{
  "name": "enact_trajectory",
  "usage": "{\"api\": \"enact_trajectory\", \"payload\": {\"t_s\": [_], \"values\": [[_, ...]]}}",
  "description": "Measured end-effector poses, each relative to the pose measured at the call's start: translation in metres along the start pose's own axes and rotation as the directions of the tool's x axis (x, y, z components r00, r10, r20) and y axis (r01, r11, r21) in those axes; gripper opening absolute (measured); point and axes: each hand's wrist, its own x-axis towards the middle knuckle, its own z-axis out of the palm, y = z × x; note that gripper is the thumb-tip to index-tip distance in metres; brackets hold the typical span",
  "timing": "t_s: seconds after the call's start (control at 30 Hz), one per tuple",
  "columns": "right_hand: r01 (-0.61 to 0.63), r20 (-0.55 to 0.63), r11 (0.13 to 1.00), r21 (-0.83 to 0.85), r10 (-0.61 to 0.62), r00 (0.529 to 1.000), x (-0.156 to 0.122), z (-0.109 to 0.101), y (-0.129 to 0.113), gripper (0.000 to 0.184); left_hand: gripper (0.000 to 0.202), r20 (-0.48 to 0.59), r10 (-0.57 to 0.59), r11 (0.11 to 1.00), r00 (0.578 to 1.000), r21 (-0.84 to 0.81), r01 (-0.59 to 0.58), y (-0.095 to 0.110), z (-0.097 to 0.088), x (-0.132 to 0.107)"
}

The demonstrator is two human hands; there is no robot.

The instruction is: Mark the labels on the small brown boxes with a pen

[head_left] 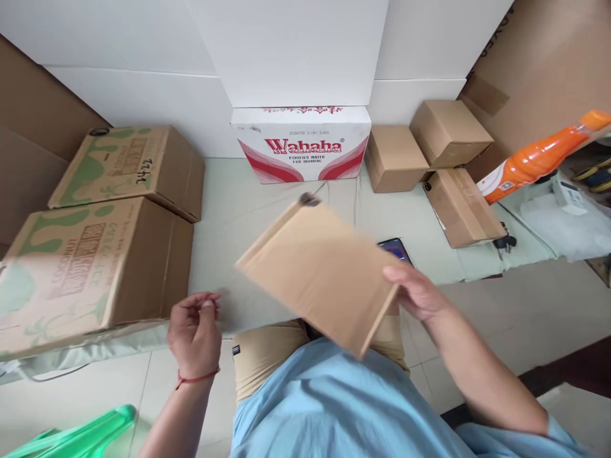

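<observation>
A flattened cardboard carton (319, 270), plain brown and smeared by motion, is tilted above the table's front edge. My right hand (420, 292) grips it at its right corner, thumb on top and the other fingers mostly hidden behind it. A dark round patch shows at the carton's far corner. My left hand (195, 331), with a red cord round the wrist, hovers by the table edge, apart from the carton. Its fingers are curled in against the thumb, and I see nothing in them. Partly behind the carton lies a phone (396, 249).
Two printed cartons (153, 254) stand at the left, and a white Wahaha carton (303, 149) at the back. Several small brown boxes (396, 159) sit at the right, beside an orange bottle (539, 156). A green plastic object (90, 436) is at the lower left.
</observation>
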Motion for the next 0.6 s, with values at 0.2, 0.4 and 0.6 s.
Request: {"api": "enact_trajectory", "payload": {"t_s": [0.2,0.4,0.6], "values": [[-0.012,0.173,0.958,-0.288,0.064,0.983,0.056,0.085,0.011,0.116,0.038,0.041,-0.217,0.964,0.975,-0.146,0.220,-0.005,-0.022,-0.014],[0.278,0.023,0.481,-0.831,-0.470,0.882,0.030,0.042,0.021,0.097,0.063,0.029,-0.277,0.950,0.961,-0.141,0.278,-0.007,-0.028,-0.029],[-0.260,-0.332,0.206,-0.943,-0.590,0.736,-0.007,-0.052,0.069,0.102,0.097,0.135,-0.086,0.979,0.987,-0.171,0.109,-0.013,-0.018,-0.014]]}}
